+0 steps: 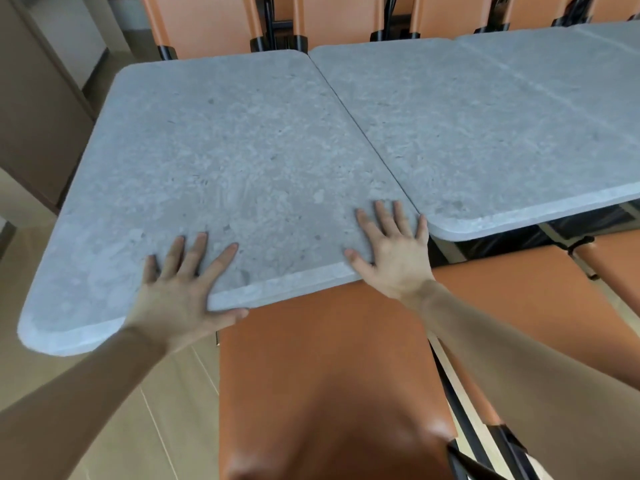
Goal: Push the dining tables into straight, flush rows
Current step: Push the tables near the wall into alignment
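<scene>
Stone-look grey slabs top the dining tables, and the end table under both hands looks thick, rigid and heavy, so it should shift as one stiff piece and likely needs a firm, even shove rather than a light nudge. Its matte surface gives palms some friction, though flat hands could still slide on it; hooking the thumbs under the near edge would give a surer hold. The left hand lies flat on that near edge with fingers spread and straight, its thumb along the rim, gripping nothing. The right hand lies flat at the near right corner, fingers splayed, also gripping nothing. This table meets the next table along a thin dark seam, but its near edge sits closer to the person than the neighbour's, so the row is not yet flush there. Further tables continue to the right. An orange chair stands against the near edge between the arms, and more orange chairs line the far edge. No containers are in view.
</scene>
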The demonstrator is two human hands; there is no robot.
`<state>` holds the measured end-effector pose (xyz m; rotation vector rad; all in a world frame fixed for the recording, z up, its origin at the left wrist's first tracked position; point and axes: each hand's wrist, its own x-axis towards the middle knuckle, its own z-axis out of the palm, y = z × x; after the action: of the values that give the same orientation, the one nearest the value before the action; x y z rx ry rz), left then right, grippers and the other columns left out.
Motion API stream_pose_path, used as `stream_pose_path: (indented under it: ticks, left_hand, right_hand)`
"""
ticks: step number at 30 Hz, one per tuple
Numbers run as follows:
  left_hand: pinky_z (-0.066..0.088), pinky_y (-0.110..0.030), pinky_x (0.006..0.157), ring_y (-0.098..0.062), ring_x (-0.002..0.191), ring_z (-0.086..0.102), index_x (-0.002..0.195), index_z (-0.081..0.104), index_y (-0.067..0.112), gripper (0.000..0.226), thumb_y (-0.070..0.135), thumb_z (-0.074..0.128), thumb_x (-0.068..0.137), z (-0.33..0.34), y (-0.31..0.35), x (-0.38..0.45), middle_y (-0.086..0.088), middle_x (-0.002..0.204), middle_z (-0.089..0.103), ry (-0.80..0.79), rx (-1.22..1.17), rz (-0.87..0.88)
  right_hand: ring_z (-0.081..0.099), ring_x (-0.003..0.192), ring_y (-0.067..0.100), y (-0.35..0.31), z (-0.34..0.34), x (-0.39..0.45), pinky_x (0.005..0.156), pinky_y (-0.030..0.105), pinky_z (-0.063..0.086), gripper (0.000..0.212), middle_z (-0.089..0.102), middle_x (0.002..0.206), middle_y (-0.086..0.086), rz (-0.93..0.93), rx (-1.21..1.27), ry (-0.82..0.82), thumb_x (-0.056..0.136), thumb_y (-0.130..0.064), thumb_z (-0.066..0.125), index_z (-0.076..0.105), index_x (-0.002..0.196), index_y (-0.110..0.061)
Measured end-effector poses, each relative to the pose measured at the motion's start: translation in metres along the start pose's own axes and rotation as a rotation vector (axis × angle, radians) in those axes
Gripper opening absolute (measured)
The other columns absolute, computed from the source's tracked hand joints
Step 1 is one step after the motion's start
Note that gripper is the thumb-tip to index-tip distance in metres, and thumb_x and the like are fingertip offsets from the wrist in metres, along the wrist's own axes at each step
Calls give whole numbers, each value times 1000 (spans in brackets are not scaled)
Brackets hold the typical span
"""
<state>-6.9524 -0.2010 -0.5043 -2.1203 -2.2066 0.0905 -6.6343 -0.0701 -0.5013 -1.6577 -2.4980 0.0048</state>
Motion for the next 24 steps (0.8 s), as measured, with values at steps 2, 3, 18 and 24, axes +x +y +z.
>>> stream_pose_path:
  ticks: [2, 3, 18, 24]
  left_hand:
    - [29, -65, 113, -42, 149, 27, 159, 13, 46, 108, 102, 15, 66, -2, -2, 0, -12, 165, 28, -12, 18, -5]
    - [28, -61, 115, -40, 150, 24, 158, 10, 49, 109, 102, 14, 64, -2, -2, 0, -10, 166, 25, -7, 17, -15]
    - [12, -59, 120, -28, 157, -2, 148, -19, 59, 115, 108, 1, 45, 4, -7, 4, 2, 171, -3, 11, -24, 13]
    - [16, -54, 118, -25, 157, -1, 148, -18, 60, 110, 105, 9, 52, 8, -10, 6, 4, 171, -2, 40, 5, 31]
  right_hand:
    - [3, 155, 40, -7, -4, 2, 118, 71, 1, 101, 15, 168, 11, 24, -6, -49, 79, -85, 11, 24, 158, -23]
    - [1, 155, 41, -11, -5, 2, 117, 71, 1, 108, 13, 168, 13, 30, -24, -71, 76, -89, 12, 22, 158, -19]
    - [15, 155, 32, -24, 1, 9, 122, 62, 10, 108, 23, 167, 6, -221, -98, -20, 72, -81, 18, 24, 160, -19]
    - [21, 154, 30, -23, 3, 11, 121, 61, 15, 108, 29, 165, 4, -209, -86, 28, 70, -80, 16, 31, 158, -19]
